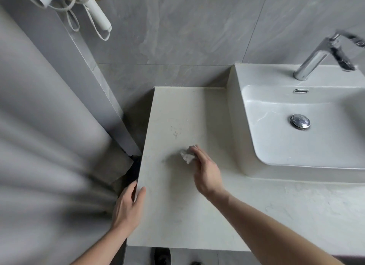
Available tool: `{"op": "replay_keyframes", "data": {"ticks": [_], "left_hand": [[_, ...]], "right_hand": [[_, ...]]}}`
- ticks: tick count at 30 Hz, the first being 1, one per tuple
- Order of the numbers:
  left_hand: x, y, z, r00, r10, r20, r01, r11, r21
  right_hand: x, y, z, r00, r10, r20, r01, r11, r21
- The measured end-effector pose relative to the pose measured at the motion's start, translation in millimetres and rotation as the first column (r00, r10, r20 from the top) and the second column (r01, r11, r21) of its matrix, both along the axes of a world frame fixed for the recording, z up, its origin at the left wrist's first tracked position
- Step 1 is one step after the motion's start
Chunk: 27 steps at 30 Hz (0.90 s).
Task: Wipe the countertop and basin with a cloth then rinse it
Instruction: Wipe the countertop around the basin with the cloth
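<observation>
A pale stone countertop [177,114] fills the middle of the view. On it lies a small crumpled white cloth [187,156], and my right hand [207,171] presses it down with straight fingers. My left hand [128,203] grips the countertop's left edge, thumb on top and fingers curled over the side. A white basin [280,146] stands at the right with a chrome drain plug [299,121] in its bottom. The chrome tap [318,57] rises behind it; no water is seen running.
A grey tiled wall [187,27] backs the counter. A grey curtain [39,126] hangs at the left. A white hair dryer [98,17] with its cord hangs at the top left. The floor shows below the counter's front edge.
</observation>
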<state>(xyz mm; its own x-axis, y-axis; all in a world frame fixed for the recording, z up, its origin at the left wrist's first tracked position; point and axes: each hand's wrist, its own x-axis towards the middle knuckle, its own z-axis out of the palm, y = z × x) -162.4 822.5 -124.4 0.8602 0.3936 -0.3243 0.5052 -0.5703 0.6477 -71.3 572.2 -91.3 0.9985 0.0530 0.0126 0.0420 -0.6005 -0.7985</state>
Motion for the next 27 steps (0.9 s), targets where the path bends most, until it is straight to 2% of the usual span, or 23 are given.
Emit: {"op": "replay_keyframes", "data": {"ticks": [4,8,10,12,15,17,20,24,27], "left_hand": [[50,-11,-1,1.000,-0.006,-0.002,0.006,1.000,0.027],[64,-28,-8,0.998,-0.014,-0.065,0.022,0.991,0.133],[60,-31,-11,0.999,0.004,-0.052,0.007,0.980,0.198],[59,-31,-14,0.999,0.018,-0.032,-0.010,0.972,0.235],[59,-32,-12,1.000,0.012,-0.011,-0.009,0.964,0.267],[60,-34,-10,1.000,0.026,-0.010,-0.023,0.961,0.274],[59,-35,-7,0.999,0.047,0.018,-0.050,0.964,0.262],[58,-31,-3,0.999,0.010,0.034,-0.018,0.969,0.247],[58,-31,1,0.999,0.018,0.034,-0.025,0.974,0.223]], "right_hand": [[34,-45,2,0.987,-0.149,0.064,0.156,0.982,-0.104],[53,-63,-9,0.986,-0.165,-0.022,0.157,0.966,-0.205],[52,-62,-22,0.984,-0.157,-0.084,0.123,0.941,-0.316],[44,-53,-38,0.984,-0.176,-0.033,0.144,0.885,-0.442],[35,-18,-43,0.976,-0.217,0.018,0.195,0.837,-0.512],[36,12,-40,0.987,-0.160,0.009,0.144,0.859,-0.491],[38,55,-36,0.999,0.041,0.017,-0.030,0.905,-0.425],[45,102,-29,0.948,0.319,0.001,-0.306,0.910,-0.279],[56,110,-23,0.921,0.389,0.023,-0.384,0.915,-0.128]]}}
